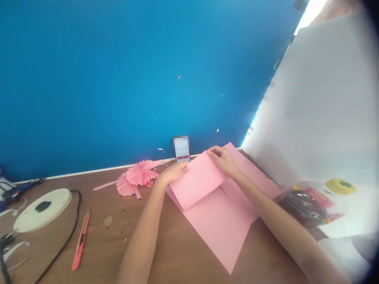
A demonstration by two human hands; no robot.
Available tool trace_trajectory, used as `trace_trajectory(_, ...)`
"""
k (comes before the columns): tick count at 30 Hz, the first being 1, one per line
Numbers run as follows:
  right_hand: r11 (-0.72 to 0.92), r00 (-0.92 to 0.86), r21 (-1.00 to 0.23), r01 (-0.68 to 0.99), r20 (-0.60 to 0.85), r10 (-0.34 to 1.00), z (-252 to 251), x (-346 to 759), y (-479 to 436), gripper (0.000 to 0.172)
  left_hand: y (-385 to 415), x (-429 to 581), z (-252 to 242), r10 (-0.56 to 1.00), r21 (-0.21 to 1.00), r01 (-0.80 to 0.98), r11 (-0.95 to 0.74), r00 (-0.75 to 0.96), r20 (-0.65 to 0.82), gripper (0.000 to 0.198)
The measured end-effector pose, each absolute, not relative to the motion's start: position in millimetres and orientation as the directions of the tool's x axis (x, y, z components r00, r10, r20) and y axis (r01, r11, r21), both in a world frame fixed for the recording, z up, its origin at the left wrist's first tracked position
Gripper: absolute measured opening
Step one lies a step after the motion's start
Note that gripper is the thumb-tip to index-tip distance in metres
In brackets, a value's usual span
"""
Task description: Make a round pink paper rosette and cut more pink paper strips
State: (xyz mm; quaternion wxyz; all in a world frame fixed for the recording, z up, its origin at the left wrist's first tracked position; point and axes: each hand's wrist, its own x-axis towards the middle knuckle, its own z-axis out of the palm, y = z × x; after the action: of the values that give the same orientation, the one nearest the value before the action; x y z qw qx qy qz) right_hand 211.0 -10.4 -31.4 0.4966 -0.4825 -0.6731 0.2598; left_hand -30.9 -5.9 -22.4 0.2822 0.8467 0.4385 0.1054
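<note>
Your phone (pixel 181 148) by the far wall has its screen blurred. The folded pink paper (pixel 201 181) hides the fingertips of your left hand (pixel 173 172). The blue tool (pixel 20 189) at far left is cut off.

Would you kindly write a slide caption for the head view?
The left hand and right hand curl a pink paper sheet over on a wooden table beside pleated fans.

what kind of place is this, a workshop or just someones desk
Probably a paper-craft desk; home or studio, I can't tell. The left hand and right hand fold a pink paper sheet on a wooden table, with pleated paper fans and an orange utility knife lying nearby.
</note>
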Motion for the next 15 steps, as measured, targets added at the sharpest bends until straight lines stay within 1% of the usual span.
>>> trace_trajectory(6, 0.393, -0.094, -0.799, 0.456, 0.396, 0.914, -32.6, 210.6, -10.2, 0.023, -8.2, -31.4, -17.2, 0.797, 0.547, 0.682, -0.485, 0.602, -0.043, 0.023)
trace_trajectory(12, 0.316, -0.062, -0.844, 0.433, 0.321, 0.945, -27.3, 204.6, -16.5, 0.025, -6.2, -30.3, -23.3, 0.771, 0.532, 0.676, -0.51, 0.633, -0.067, 0.022)
trace_trajectory(15, 0.298, -0.042, -0.859, 0.417, 0.31, 0.95, -20.2, 204.9, -21.3, 0.024, -4.1, -29.4, -29.7, 0.764, 0.557, 0.663, -0.5, 0.64, -0.076, 0.02)
